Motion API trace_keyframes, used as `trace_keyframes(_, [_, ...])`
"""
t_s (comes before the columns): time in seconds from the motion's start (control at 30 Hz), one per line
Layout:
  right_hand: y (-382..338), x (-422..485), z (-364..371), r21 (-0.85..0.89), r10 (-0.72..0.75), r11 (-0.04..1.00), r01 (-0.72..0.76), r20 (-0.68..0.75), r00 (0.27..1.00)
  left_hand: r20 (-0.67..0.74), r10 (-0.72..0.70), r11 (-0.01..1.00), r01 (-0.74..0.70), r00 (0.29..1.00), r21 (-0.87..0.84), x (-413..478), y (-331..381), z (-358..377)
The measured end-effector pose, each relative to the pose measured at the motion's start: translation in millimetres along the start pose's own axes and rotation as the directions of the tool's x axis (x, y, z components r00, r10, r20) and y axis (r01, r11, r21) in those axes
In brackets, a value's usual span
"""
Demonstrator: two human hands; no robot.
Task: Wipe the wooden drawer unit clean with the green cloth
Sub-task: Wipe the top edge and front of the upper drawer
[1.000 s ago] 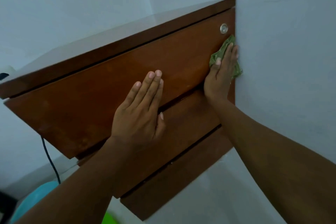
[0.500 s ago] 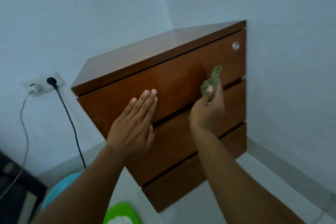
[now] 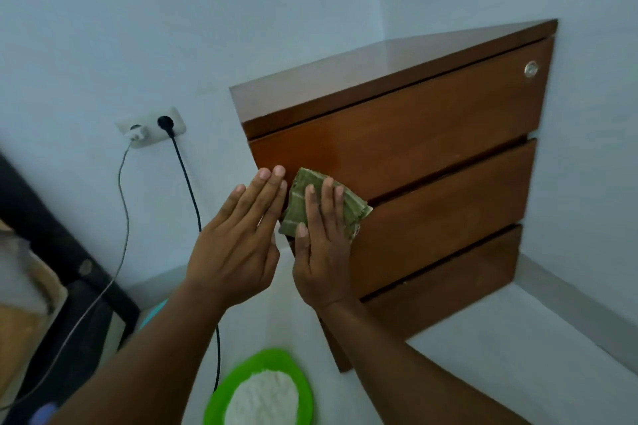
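The wooden drawer unit [image 3: 448, 155] is the biggest thing here. It stands in the corner of the room and spreads out up and to the right of the right hand [image 3: 322, 262]. It has three drawer fronts, one above the other.

Pale walls [image 3: 207, 28] go up behind both hands. The white floor [image 3: 500, 355] lies below and to the right of the right hand. Far to the left of the left hand [image 3: 234, 248] is a dark frame [image 3: 51, 235].

Below the hands, between the two arms, is one round green dish [image 3: 272, 359] with something white in it. It looks blurry. Up and to the left of the left hand is one wall socket [image 3: 152, 130] with two plugs in it. A black cord [image 3: 188, 183] and a grey cord [image 3: 127, 217] hang down from it.

The left hand is flat and open, fingers straight and close together, holding nothing. Its fingertips are at the left edge of the top drawer, but I cannot tell if they touch it.

The right hand is just beside it, also flat with straight fingers. It presses the green cloth [image 3: 297, 207] on the drawer fronts near their left edge. The folded cloth sticks out past the fingers.

One small round lock [image 3: 531, 69] sits far up and to the right of the right hand.
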State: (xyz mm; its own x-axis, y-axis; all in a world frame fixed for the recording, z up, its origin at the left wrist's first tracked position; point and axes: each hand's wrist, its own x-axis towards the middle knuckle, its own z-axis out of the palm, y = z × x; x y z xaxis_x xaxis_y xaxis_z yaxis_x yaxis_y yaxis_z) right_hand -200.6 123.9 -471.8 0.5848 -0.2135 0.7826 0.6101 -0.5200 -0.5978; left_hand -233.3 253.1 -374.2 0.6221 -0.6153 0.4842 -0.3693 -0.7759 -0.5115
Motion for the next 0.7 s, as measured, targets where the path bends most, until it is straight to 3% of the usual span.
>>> trace_keyframes(0.23, [19,6,7,-0.22,0.002,0.975,-0.01,-0.037,0.999,-0.018,0.033,0.999,-0.033,0.999,0.007,10,9,15])
trace_keyframes(0.7, [133,82,-95,-0.146,0.124,0.974,-0.172,-0.294,0.948,-0.086,0.14,0.989,-0.144,0.986,-0.037,103,98,51])
